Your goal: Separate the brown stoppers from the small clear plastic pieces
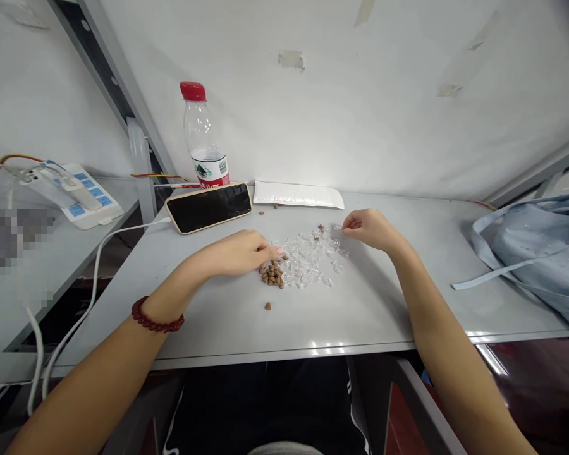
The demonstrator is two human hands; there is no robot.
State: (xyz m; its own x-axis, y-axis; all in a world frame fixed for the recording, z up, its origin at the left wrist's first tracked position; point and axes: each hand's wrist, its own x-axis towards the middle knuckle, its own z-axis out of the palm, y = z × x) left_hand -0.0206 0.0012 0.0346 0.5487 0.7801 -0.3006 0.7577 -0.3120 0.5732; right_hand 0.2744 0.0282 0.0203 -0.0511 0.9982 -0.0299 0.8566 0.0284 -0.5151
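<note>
A heap of small clear plastic pieces [306, 262] is spread over the middle of the grey desk [227, 328]. Against its left side lies a small pile of brown pellets [272, 277], and two or three more pellets sit among the clear pieces. My left hand [246, 253] rests at the left edge of both heaps, fingers curled under and thumb pointing right; what it holds, if anything, is hidden. At the heap's upper right, my right hand [367, 229] has its fingertips pinched together beside some clear pieces. Whatever is between them is too small to make out.
Behind my left hand, a phone [211, 208] leans before a red-capped water bottle [203, 142]. A flat white packet [298, 194] lies along the wall. A charging cable [97, 268] runs left past a power strip [88, 196]. At right lies a blue-grey bag [535, 246].
</note>
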